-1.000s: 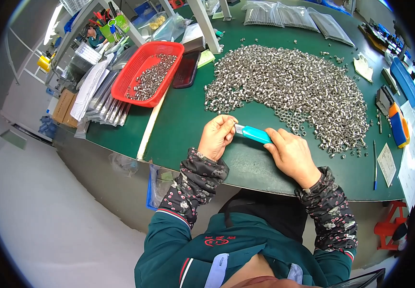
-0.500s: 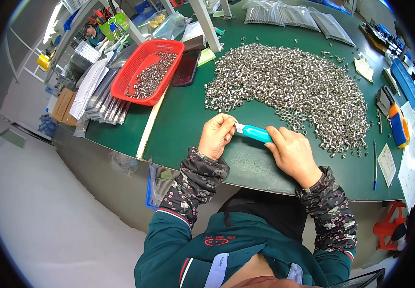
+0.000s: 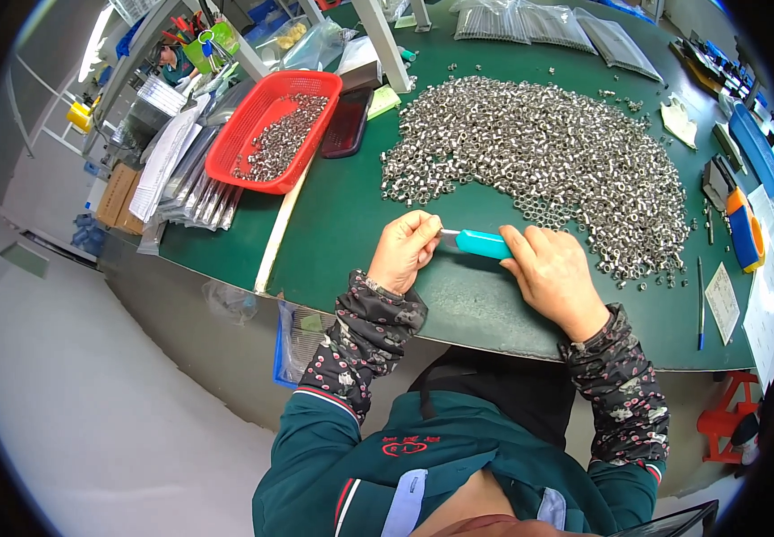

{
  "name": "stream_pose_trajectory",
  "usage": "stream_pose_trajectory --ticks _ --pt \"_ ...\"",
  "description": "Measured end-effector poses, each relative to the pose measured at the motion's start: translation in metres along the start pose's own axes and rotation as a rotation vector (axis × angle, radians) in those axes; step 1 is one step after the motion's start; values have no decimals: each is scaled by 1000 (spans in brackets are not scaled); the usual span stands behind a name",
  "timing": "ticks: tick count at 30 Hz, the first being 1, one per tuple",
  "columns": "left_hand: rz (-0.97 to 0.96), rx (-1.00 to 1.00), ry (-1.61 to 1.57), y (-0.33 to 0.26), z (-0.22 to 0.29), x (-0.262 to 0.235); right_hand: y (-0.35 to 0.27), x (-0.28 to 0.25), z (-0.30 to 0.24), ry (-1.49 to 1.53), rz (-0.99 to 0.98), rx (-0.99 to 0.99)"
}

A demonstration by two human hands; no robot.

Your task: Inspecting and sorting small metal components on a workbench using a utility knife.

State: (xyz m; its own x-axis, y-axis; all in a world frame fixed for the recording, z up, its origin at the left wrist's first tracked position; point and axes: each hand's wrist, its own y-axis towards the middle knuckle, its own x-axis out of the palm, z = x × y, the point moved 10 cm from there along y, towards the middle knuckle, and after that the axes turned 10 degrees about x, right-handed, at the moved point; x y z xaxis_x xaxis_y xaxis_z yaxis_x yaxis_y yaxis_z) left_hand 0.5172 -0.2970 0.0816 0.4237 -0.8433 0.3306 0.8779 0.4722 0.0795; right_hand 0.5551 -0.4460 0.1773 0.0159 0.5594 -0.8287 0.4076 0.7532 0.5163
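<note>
My right hand [image 3: 555,279] is wrapped round the teal handle of a knife [image 3: 484,243]. Its short metal blade points left, with the tip at the fingertips of my left hand [image 3: 405,251]. Thumb and forefinger of that left hand are pinched together; whatever small piece sits between them is hidden. Both hands are above the near part of the green table [image 3: 351,201]. Just beyond them spreads a large heap of small silvery metal rings [image 3: 539,152], with some lying loose at its near edge.
A red plastic basket [image 3: 217,163] with more metal pieces stands at the left, beside a dark phone-like slab [image 3: 348,123]. Bagged stacks [image 3: 199,192] lie left of it. On the right are a pen [image 3: 700,304], a paper card [image 3: 722,302] and an orange-and-blue tool [image 3: 745,231].
The knife has shifted slightly to the right with my right hand, and its blade has turned and now shows narrower. My left hand has hardly moved.
</note>
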Motion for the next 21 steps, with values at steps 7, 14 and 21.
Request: stream_pose_trajectory --ticks 7,14,21 --pt "-98 -51 -10 -2 0 8 12 -15 -9 -177 -7 -151" --pt "-149 -133 -9 -3 -5 11 21 -19 -13 -298 -33 -218" --pt "-201 -193 -27 -3 -10 13 30 -31 -26 -362 31 -310"
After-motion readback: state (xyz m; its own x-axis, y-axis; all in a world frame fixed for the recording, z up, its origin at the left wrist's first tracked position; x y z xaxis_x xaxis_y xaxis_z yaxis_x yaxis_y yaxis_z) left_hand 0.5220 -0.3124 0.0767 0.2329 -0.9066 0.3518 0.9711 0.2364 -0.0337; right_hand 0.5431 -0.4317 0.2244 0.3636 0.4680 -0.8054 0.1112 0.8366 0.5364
